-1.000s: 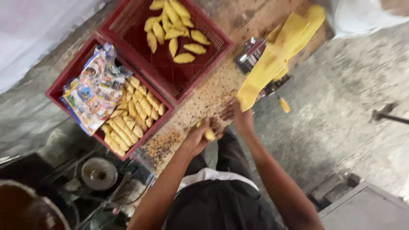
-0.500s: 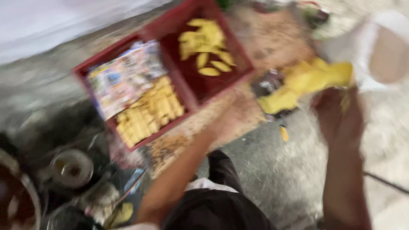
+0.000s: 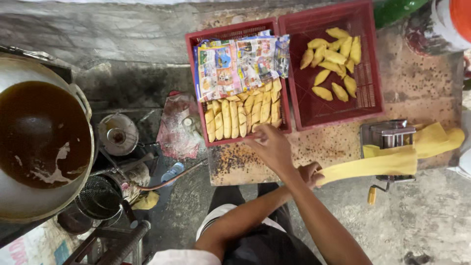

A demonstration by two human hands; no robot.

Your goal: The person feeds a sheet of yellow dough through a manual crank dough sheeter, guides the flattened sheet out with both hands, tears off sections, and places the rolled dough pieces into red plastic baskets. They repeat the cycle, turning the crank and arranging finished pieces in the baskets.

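Observation:
My right hand (image 3: 271, 146) reaches across to the near rim of the left red crate (image 3: 196, 93). Its fingertips pinch a folded yellow pastry (image 3: 255, 126) at the end of the rows of pastries (image 3: 235, 118) there. A sheet of coloured printed paper (image 3: 235, 61) covers the far half of that crate. My left hand (image 3: 310, 174) lies under my right forearm and grips the end of a long yellow dough sheet (image 3: 373, 164). The sheet runs right into a metal pasta roller (image 3: 390, 135). The right red crate (image 3: 304, 108) holds several loose pastries (image 3: 333, 59).
A big pan of dark oil (image 3: 34, 137) sits at the left, with a wire skimmer basket (image 3: 100, 198) and a small metal pot (image 3: 117, 133) beside it. The crumb-strewn wooden board (image 3: 417, 88) carries the crates and roller. A white bucket (image 3: 449, 22) stands at the far right.
The view swung and steadied. My right hand moved from the dough by the roller to the left crate with a pastry. My left hand now holds the dough sheet's end.

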